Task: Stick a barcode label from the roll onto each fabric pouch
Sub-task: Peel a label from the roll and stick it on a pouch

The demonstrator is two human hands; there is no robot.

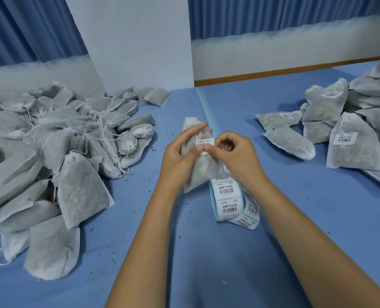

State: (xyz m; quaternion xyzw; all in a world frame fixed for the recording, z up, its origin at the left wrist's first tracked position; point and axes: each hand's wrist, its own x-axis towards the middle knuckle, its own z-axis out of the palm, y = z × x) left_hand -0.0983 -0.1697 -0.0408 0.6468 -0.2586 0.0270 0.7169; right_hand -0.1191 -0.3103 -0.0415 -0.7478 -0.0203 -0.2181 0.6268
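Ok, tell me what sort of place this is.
Probably a small packing or labelling workroom: a heap of unlabelled fabric pouches lies left on the blue table, labelled pouches pile up on the right, and a roll of barcode labels sits between.

The blue table (307,196) bears unlabelled pouches (51,152) left, labelled pouches (351,147) right, a label roll (227,198) between.

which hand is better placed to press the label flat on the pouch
Right. The right hand pinches the label and carries nothing else; the left hand grips the pouch.
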